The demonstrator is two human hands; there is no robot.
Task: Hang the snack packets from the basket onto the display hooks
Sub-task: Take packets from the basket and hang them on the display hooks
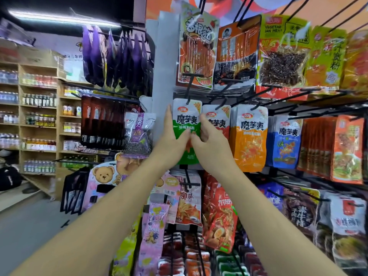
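My left hand [171,142] holds the left edge of the green snack packet [186,118], with the fingers running up its side and the thumb on the front. My right hand [210,145] pinches the packet's right edge, its fingers curled in front of the red packet [220,118] just beside it. The green snack packet hangs by its top on a black display hook [189,86]. Farther right hang an orange packet [249,140] and a blue packet [286,140]. Far off to the left stand wooden shelves [21,116] of bottles.
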